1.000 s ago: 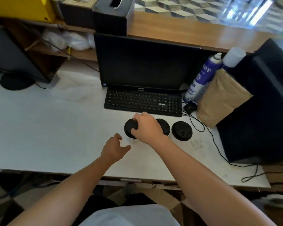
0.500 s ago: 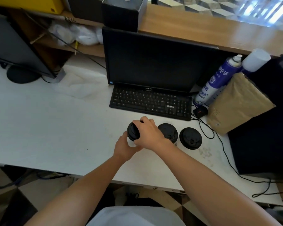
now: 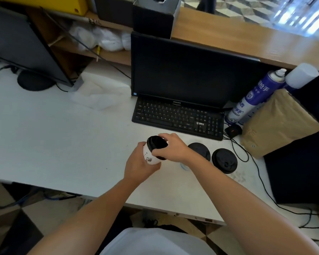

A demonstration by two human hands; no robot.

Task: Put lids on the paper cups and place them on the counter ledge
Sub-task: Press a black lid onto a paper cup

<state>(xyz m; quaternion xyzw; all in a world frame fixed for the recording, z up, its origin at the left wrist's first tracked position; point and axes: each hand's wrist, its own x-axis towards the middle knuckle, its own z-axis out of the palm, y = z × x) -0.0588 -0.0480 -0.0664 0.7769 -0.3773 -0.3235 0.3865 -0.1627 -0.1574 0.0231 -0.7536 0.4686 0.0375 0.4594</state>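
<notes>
Half a second ago the paper cup stood upright on the desk with the left hand just reaching its side. Now the cup is tilted, so its white printed wall shows, and the left hand wraps around it from below. The right hand has stayed on the black lid, fingers curled over the rim and gripping it on the cup's mouth. Whether the cup's base still touches the desk cannot be told.

Just right of the hands, two more black lids lie side by side. The nearer lid is partly covered by the right wrist, and the farther lid is in full view. Whatever is beneath them is hidden from above.

Behind the hands are a black keyboard and a dark monitor, which stand between the cup and the wooden counter ledge. A black box sits on that ledge. To the right, a blue spray can leans beside a brown paper bag, and a black cable trails across the desk. A second monitor is cut off at the left edge.
</notes>
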